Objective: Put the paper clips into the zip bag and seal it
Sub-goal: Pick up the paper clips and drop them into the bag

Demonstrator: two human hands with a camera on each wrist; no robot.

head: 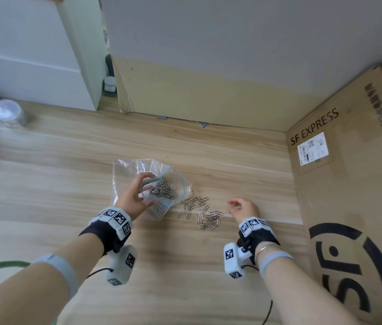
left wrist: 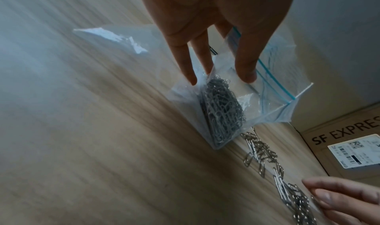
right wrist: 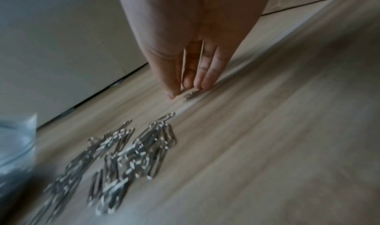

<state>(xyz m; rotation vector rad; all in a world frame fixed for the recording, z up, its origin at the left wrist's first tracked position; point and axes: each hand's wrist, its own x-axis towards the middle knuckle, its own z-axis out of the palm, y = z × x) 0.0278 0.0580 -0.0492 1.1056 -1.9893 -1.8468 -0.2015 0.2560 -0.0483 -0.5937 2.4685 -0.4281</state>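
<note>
A clear zip bag (head: pixel 126 170) with a blue seal strip stands on the wooden table (head: pixel 68 184). My left hand (head: pixel 144 191) pinches its rim between thumb and fingers and holds the mouth wide. Inside it lies a clump of silver paper clips (head: pixel 163 188), also plain in the left wrist view (left wrist: pixel 222 108). Several loose paper clips (head: pixel 203 213) are scattered just right of the bag. Right of that heap, my right hand (head: pixel 232 206) is down at the table. Its thumb and fingertips (right wrist: pixel 202 86) close round a single clip (right wrist: pixel 190 95).
A large SF EXPRESS cardboard box (head: pixel 349 160) walls off the right side. A cardboard sheet (head: pixel 197 90) stands along the back edge. A clear jar (head: pixel 8 112) stands at the far left, in front of a white cabinet (head: pixel 33 66).
</note>
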